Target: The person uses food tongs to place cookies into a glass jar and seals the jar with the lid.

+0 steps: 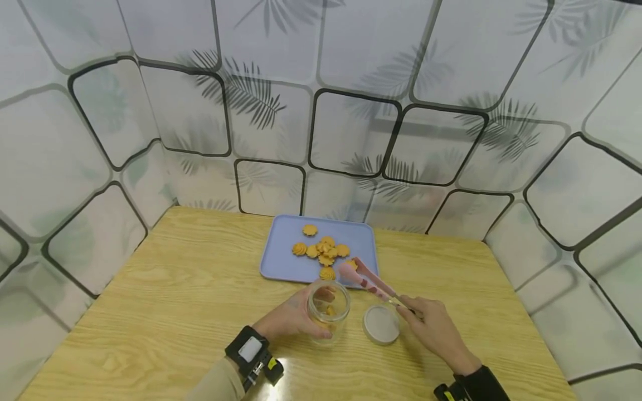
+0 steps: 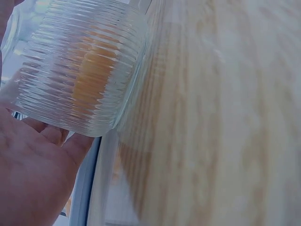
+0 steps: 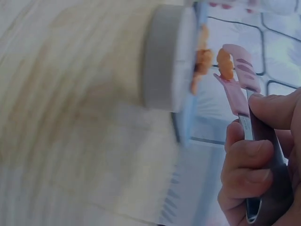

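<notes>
My left hand (image 1: 296, 317) grips a clear glass jar (image 1: 321, 328) around its side, its mouth uncovered. Inside the jar lie orange-yellow cookies (image 2: 94, 70), blurred by the ribbed glass in the left wrist view. With my right hand (image 1: 431, 326) I hold tongs (image 3: 244, 92) that have pink tips and metal handles. Between the tips sits one ridged cookie (image 3: 225, 64), above the near right part of the blue tray (image 1: 281, 267). Several more cookies (image 1: 326, 248) lie on that tray, many bunched near its middle.
A round pale lid (image 1: 381, 324) lies on the wooden table (image 1: 175, 289), right of the jar and close to my right hand. Behind the table and at both sides hangs a patterned curtain (image 1: 271, 133) with leaf prints.
</notes>
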`<state>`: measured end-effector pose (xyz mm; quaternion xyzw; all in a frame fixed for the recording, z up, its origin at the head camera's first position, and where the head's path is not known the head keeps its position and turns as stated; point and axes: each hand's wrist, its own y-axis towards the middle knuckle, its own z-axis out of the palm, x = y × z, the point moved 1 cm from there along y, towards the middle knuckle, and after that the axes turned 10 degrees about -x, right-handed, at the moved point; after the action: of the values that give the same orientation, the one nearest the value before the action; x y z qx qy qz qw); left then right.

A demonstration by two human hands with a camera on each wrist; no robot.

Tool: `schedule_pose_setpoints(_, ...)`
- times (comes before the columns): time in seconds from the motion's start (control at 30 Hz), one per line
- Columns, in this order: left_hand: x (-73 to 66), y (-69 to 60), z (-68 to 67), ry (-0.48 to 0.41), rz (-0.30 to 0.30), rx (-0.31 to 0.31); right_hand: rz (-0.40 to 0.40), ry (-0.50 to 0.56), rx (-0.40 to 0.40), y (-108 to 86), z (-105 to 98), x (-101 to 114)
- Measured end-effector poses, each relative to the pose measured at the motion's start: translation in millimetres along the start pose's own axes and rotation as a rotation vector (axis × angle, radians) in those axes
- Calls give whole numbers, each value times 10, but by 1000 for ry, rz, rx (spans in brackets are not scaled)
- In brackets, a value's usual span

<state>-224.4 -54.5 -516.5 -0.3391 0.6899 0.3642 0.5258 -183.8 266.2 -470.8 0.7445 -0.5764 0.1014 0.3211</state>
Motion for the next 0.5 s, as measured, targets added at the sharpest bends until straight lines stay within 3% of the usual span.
schedule_pose_setpoints(0.27,-19,13,-2,-36,3,-6,-139,105,-131,-137,-273,208)
schedule_pose_setpoints(0.5,-1,7,12,-23,-2,-9,-201,172,-165,-344,-337,407)
